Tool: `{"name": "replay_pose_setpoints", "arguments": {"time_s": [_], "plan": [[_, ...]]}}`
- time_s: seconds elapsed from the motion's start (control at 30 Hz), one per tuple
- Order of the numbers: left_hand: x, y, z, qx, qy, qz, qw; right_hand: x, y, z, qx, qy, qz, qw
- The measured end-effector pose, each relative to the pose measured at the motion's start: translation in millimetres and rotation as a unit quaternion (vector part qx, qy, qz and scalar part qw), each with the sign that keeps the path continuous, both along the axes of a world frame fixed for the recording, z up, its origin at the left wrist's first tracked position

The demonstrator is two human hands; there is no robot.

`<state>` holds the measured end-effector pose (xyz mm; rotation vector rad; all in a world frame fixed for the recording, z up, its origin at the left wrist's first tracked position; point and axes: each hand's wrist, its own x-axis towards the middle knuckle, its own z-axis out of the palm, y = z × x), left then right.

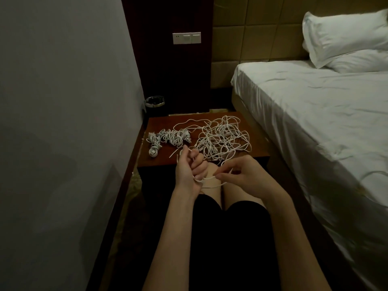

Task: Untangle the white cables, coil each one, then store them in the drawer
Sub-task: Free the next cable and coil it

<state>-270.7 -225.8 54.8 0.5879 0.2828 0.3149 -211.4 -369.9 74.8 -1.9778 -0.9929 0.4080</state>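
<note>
So from the head view, the left hand point(190, 167) has its fingers curled round a white cable point(212, 186), while the right hand point(241, 175) pinches the same cable just to the right, so the free length runs roughly left-to-right between them, near the nightstand point(159, 127) edge. The tangled pile point(222, 137) lies farther off and right, closer to the right hand, with the coiled cables point(168, 138) far left.

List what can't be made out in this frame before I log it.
- Drawer: none shown in the head view; the nightstand front is hidden behind the hands and knees.
- Cable count in the tangled pile: strands overlap.
- Cable plug types: too small, dim.
- Wastebasket contents: dark.
</note>
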Motion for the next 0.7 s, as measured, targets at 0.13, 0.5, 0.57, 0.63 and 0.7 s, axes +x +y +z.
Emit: {"name": "replay_pose_setpoints", "arguments": {"time_s": [0.13,0.5,0.57,0.63,0.7], "plan": [[1,-5,-1,0.055,0.024,-0.014,0.998,-9,11,1,-0.021,-0.08,0.025,0.996],[-7,10,10,0.109,0.026,-0.022,0.993,5,-13,4,0.047,0.009,0.024,0.999],[-4,5,8,0.187,0.06,-0.043,0.98,0,-10,11,0.057,0.003,0.036,0.998],[-3,-1,6,0.221,0.082,-0.075,0.969,-8,-3,16,0.057,0.004,0.052,0.997],[-4,-5,7,0.23,0.091,-0.102,0.963,-13,6,16,0.069,-0.008,0.049,0.996]]}}
